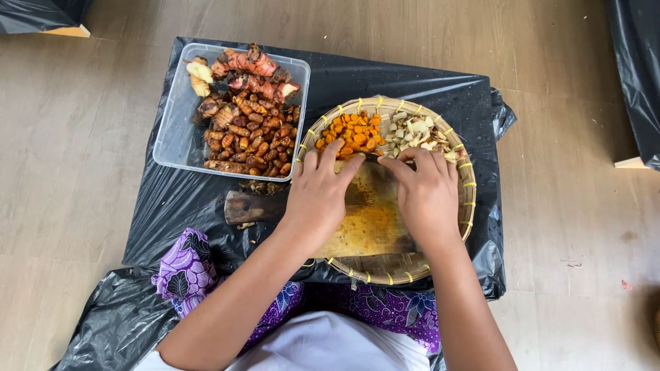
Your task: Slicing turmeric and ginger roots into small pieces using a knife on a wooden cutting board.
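Both hands rested palm-down, fingers spread, on a yellow-stained wooden cutting board [368, 220] lying in a round woven bamboo tray [385, 269]. The left hand [317, 194] touched a heap of orange sliced turmeric [350, 135] with its fingertips; the right hand [426, 192] lay beside a heap of pale chopped root pieces [419, 132]. Neither hand gripped anything that could be seen. Both heaps sat at the tray's far edge. A clear plastic container [175, 130] to the left held many whole brown roots [251, 134], uncut, so much seemed left to slice. Black plastic sheeting [385, 75] covered the floor beneath.
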